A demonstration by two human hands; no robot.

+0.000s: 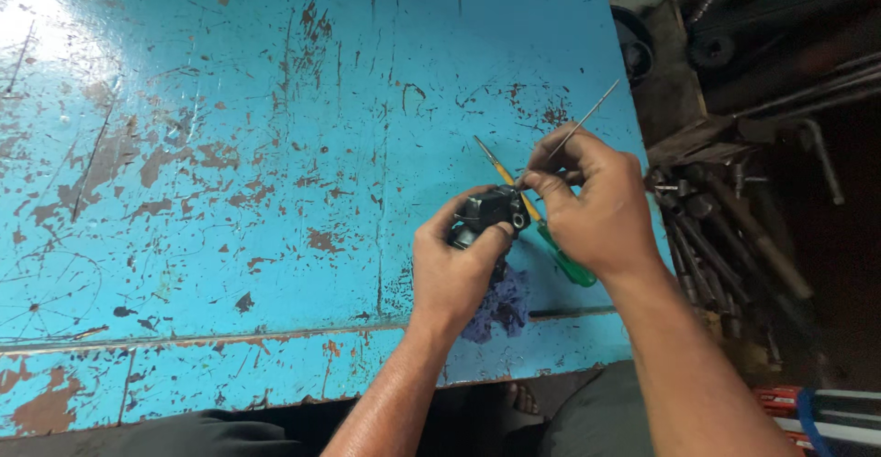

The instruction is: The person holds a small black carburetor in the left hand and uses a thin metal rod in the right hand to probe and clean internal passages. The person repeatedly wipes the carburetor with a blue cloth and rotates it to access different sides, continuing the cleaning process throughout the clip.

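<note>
My left hand [454, 260] grips a small black metal part [491, 209] just above the worn blue table [229, 145]. My right hand [592, 205] pinches a thin metal wire [587, 119] that slants up to the right, its lower end at the black part. Under my hands a screwdriver [551, 241] with a yellow shaft and green handle lies on the table. A purple rag [503, 306] lies on the table below my left hand.
The table's paint is chipped, with rusty patches all over. Right of the table's edge lies a heap of dark metal rods and pipes [725, 228]. A dark round part [633, 49] sits beyond the far right corner. My knees show under the near edge.
</note>
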